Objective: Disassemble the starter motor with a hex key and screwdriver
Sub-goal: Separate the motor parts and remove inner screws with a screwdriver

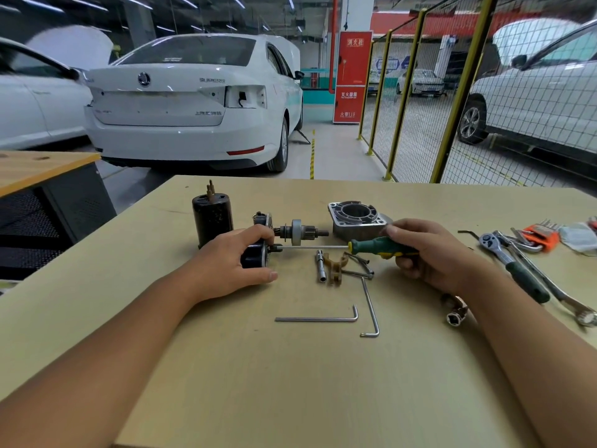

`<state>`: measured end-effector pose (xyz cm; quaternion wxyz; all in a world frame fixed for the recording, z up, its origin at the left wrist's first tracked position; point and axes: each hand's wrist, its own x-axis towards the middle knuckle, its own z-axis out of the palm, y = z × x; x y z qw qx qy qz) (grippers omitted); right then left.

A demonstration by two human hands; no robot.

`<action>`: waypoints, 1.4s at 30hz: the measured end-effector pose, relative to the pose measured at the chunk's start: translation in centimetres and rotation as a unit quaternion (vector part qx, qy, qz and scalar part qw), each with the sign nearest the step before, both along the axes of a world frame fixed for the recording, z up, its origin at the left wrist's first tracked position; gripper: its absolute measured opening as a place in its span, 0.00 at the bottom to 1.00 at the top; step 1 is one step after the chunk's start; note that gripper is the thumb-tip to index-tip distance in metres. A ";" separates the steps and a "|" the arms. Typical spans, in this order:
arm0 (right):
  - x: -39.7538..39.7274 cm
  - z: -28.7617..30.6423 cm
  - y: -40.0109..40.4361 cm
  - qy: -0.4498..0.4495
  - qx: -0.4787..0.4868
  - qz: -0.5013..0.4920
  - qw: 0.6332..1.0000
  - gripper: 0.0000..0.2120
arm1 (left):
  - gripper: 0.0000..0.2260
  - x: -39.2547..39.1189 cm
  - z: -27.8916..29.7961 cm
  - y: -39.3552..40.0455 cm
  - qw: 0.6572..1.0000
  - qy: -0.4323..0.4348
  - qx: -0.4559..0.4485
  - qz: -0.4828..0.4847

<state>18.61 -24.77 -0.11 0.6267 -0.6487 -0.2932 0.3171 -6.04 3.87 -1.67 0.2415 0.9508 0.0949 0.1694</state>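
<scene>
A green screwdriver handle (381, 246) with yellow accents is showing over the tan surface (258, 367), beside a black motor cylinder (212, 218), a silver-grey housing (357, 218) and an orange hex-key holder (542, 236).

On the table (226, 367), the left hand (232, 266) grips the motor part (255, 255) left of centre, with the cylinder (212, 219) standing just behind it and the shaft (298, 232) lying to its right. The right hand (426, 250) holds the screwdriver (355, 247) level, tip at the motor part; the housing (357, 219) sits behind it, the socket (320, 270) and fork (336, 270) just in front. Two hex keys (323, 318) lie nearer the person; the ratchet (513, 266) and key set (539, 237) lie far right.
</scene>
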 end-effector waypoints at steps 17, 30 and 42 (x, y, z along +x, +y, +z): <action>0.1 -0.2 -0.2 0.044 0.046 0.014 0.998 0.22 | 0.23 0.0 0.0 0.0 1.000 0.002 0.000 0.008; -0.1 -0.1 -0.1 0.016 0.040 0.019 0.999 0.19 | 0.23 -0.1 0.1 0.0 1.000 0.004 -0.006 0.008; -0.2 0.4 -0.5 0.003 0.002 0.034 0.999 0.16 | 0.23 -0.1 0.1 0.0 1.000 0.007 0.001 0.010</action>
